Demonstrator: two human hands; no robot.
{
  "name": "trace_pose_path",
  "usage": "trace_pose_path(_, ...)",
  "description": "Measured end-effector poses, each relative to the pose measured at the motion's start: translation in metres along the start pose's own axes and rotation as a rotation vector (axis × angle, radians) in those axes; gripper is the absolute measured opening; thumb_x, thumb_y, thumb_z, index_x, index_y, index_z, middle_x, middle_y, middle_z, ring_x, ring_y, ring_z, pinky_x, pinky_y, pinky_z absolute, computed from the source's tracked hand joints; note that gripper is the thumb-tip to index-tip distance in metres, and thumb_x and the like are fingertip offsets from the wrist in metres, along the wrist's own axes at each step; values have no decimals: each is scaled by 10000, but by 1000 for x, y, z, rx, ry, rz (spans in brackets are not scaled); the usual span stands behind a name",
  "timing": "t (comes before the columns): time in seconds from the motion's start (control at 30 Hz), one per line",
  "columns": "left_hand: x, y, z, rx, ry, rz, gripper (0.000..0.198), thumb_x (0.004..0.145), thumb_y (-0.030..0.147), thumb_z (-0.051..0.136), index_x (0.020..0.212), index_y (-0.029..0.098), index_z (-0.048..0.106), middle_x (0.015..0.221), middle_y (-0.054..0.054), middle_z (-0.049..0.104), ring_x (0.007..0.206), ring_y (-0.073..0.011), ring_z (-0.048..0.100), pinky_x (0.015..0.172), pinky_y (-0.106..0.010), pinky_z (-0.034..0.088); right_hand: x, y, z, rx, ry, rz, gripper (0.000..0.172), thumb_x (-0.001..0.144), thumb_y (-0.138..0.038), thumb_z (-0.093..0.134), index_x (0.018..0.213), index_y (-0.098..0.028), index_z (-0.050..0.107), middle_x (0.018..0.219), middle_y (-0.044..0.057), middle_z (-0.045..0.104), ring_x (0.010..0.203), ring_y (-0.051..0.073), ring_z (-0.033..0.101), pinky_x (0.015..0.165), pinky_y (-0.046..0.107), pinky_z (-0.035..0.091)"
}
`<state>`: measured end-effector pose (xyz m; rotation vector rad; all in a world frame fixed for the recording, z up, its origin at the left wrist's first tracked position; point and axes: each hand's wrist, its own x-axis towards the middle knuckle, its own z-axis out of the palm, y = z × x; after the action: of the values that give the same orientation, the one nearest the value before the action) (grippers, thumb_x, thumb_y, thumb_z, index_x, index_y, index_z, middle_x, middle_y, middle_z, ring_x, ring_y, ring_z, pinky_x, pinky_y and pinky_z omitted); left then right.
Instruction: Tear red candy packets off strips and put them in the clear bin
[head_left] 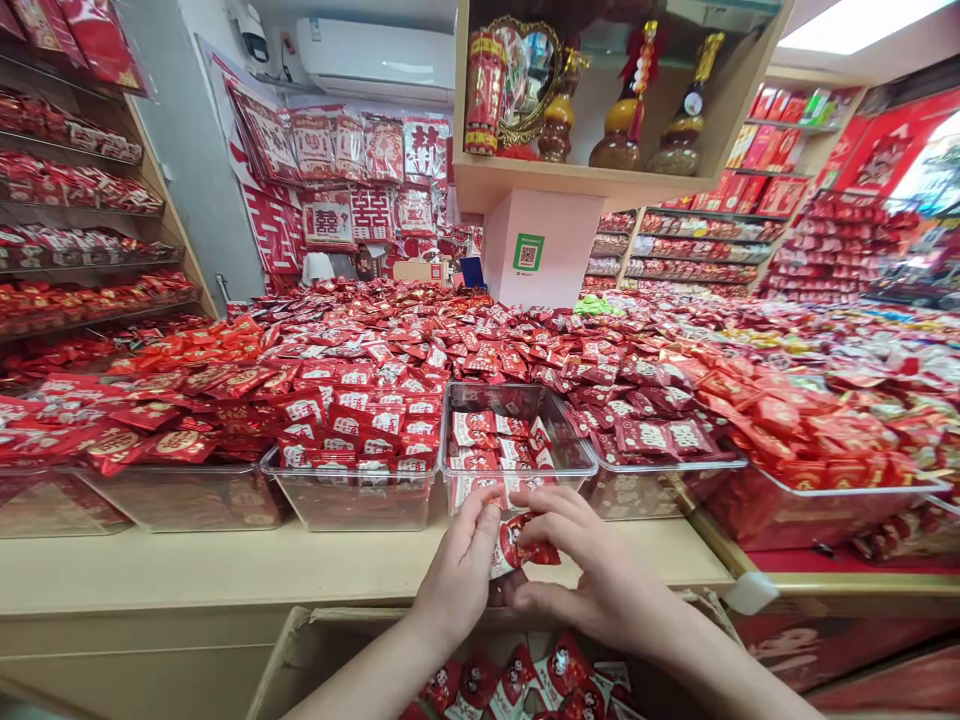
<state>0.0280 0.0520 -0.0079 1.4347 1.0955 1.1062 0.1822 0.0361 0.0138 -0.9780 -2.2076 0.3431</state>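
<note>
Between my two hands is a small red and white candy packet [513, 545] with a printed cartoon figure. My left hand [466, 560] grips its left side, thumb on top. Over the packet's right side curve the fingers of my right hand [581, 560], thumb underneath; whether they press on it is hard to see. Below my wrists stands an open cardboard box [300, 650] with similar packets [517, 680] in it. Just beyond my hands is a clear plastic bin [574, 462], partly filled with red and white packets [499, 440] in rows.
More clear bins line the counter [187, 570], heaped with red packets [360, 430], dark red packets [652, 430] and orange-red packets [832, 430]. A wooden display cabinet [585, 178] juts out above the bins. Stocked shelves [82, 205] rise on the left.
</note>
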Motion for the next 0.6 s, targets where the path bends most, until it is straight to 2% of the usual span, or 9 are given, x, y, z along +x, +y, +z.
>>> trace_pose_path(0.03,0,1,-1,11,16,22,318,812,393,393,1043,219,524,1056,-39,584,1022,-204,502,867,-318,378,0,-2,-1,-31,-37,-25,160,730,-289,555,855,-200,510,1104,85,504,1040,207,412,875,375,344)
trace_pose_path(0.1,-3,2,-1,17,-1,19,324,810,408,390,1041,227,527,1092,-39,561,1083,-218,451,875,-328,369,0,-6,-1,-62,-83,3,67,751,-218,514,803,-192,481,1000,72,543,953,182,459,834,350,372)
trace_pose_path(0.13,-5,3,-1,11,-16,10,339,807,422,386,1051,229,518,1061,-45,574,1043,-221,483,827,-322,401,0,-8,-1,-78,-98,22,49,751,-192,502,785,-190,467,932,60,555,890,169,478,805,335,386)
trace_pose_path(0.2,-7,3,-1,-47,-54,-10,399,814,466,331,1108,232,464,910,-52,617,832,-202,586,655,-294,454,2,-10,-5,-129,-111,24,62,738,-176,506,759,-188,449,835,42,552,796,156,482,749,312,400)
trace_pose_path(0.3,-7,2,0,-195,-123,-66,494,825,517,187,1181,214,347,602,1,585,461,-143,563,432,-238,395,16,-6,-24,-271,-25,-20,67,737,-195,508,718,-185,444,786,45,547,756,162,467,693,300,392)
trace_pose_path(0.43,-5,-1,2,-185,-141,-84,456,829,507,207,1064,183,425,547,21,544,412,-116,532,412,-209,367,64,21,-50,-600,127,48,121,726,-274,532,688,-181,464,704,51,561,765,202,463,676,310,371)
trace_pose_path(0.5,-7,-1,3,-106,-188,-50,417,834,485,237,987,181,478,554,20,541,436,-112,530,434,-209,380,93,42,-51,-768,78,91,129,717,-289,541,706,-170,494,680,60,574,765,217,473,686,316,365)
trace_pose_path(0.6,-12,-2,3,52,-235,58,368,842,445,277,909,184,528,571,13,546,506,-118,535,497,-218,402,129,75,-34,-900,-156,159,156,699,-272,557,780,-141,535,778,100,611,808,237,501,703,314,370)
